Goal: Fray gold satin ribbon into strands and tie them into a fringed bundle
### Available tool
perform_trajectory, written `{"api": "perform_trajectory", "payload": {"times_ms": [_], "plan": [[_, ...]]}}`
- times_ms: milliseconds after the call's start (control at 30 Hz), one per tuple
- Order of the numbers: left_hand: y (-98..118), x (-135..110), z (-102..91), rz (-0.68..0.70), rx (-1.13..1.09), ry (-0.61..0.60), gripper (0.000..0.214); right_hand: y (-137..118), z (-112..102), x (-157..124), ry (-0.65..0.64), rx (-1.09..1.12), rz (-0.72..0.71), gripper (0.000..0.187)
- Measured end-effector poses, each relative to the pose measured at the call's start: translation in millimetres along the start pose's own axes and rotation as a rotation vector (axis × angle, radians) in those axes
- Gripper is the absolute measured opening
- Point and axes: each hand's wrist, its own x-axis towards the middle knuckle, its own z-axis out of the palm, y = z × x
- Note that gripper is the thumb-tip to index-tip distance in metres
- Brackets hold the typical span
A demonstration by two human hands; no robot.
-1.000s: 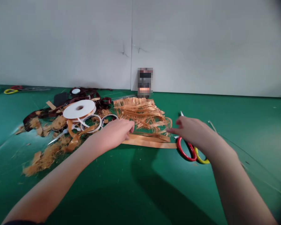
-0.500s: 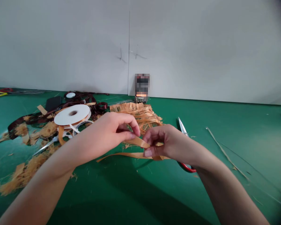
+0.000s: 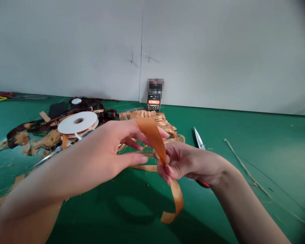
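A golden-orange ribbon [image 3: 154,139] is pinched between the thumb and fingers of my right hand [image 3: 189,161]. From that pinch, one part of it arches up and to the left, while a curled end hangs below over the table. My left hand [image 3: 101,152] reaches in from the left with thumb and fingers apart. Its fingers lie partly behind the raised ribbon; whether they touch it I cannot tell. Another strip of ribbon [image 3: 144,168] shows low behind the hands. Beyond them lies a bundle of frayed ribbon pieces [image 3: 152,117].
Scissors [image 3: 199,139] with red handles lie beside my right wrist. At left are a white ribbon spool [image 3: 78,122], dark ribbon and frayed scraps [image 3: 51,137]. A phone [image 3: 154,98] leans on the white wall. Yellow-and-red-handled scissors [image 3: 0,98] rest far left; a thin strand [image 3: 240,161] lies right.
My left fingers have let go of the ribbon and spread apart. My right hand has turned, still pinching the ribbon, which now arches upward with one end dangling.
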Motion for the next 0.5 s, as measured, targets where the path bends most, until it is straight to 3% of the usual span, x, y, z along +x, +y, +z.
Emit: {"api": "perform_trajectory", "payload": {"times_ms": [67,167,333,500], "plan": [[3.2,2.1,1.4,-0.034,-0.037,0.022,0.017,1.5,0.5,0.6,0.027,-0.045,0.040,0.028],[6.6,3.7,2.6,-0.088,-0.042,0.003,0.021,3.2,4.9,1.1,0.149,-0.197,0.070,0.033],[0.8,3.1,6.5,-0.188,0.045,-0.077,0.028,-0.3,25.3,-5.7,0.498,-0.368,-0.139,0.033],[-3.8,1.7,10.8,-0.186,-0.009,-0.157,0.034,-5.8,46.3,-11.6,0.620,-0.333,-0.285,0.019]]}}
